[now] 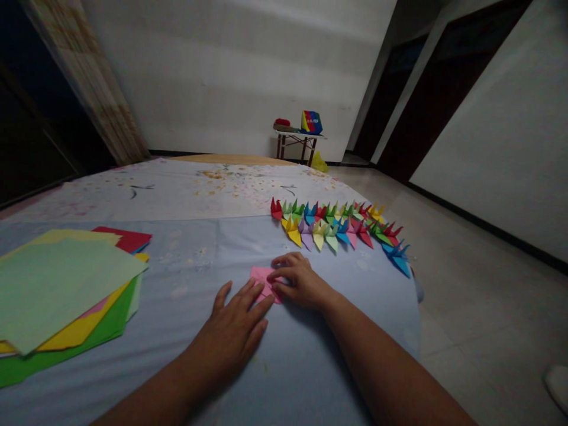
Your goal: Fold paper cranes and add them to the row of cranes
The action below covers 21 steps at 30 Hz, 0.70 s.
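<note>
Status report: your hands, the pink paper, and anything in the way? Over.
Left hand spread, fingertips on folded pink paper. Right hand curled at its right side. Only the hands cover it; paper sheets lie left, paper cranes farther right.

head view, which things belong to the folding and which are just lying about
Likely the job: pink paper under left hand and right hand; coloured sheets; folded birds

Likely just lying about: multicoloured box-shaped item; red item; yellow bag
</note>
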{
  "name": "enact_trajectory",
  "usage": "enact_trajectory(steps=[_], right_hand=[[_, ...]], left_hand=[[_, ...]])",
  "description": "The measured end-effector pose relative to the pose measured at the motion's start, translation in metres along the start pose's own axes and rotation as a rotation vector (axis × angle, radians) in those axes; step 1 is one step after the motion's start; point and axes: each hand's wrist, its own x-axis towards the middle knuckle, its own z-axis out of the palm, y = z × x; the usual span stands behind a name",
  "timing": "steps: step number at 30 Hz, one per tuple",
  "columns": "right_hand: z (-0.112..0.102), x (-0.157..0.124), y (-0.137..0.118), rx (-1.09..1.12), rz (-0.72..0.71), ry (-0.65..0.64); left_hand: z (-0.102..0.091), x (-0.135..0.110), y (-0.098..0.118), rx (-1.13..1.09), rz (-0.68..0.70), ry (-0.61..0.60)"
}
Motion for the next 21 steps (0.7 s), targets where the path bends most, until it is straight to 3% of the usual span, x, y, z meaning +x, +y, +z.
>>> enact_trajectory(steps=[6, 15, 21], right_hand=[[-0.002, 0.001, 0.000, -0.018, 0.026, -0.059], [0.002, 0.000, -0.006, -0.048, 0.079, -0.030], [0.007, -0.001, -0.005, -0.020, 0.116, 0.018]], left_hand=[[-0.001, 0.005, -0.014, -0.004, 0.019, 0.040], [-0.003, 0.003, -0.021, -0.062, -0.025, 0.057], [-0.016, 0.005, -0.024, -0.099, -0.015, -0.010]])
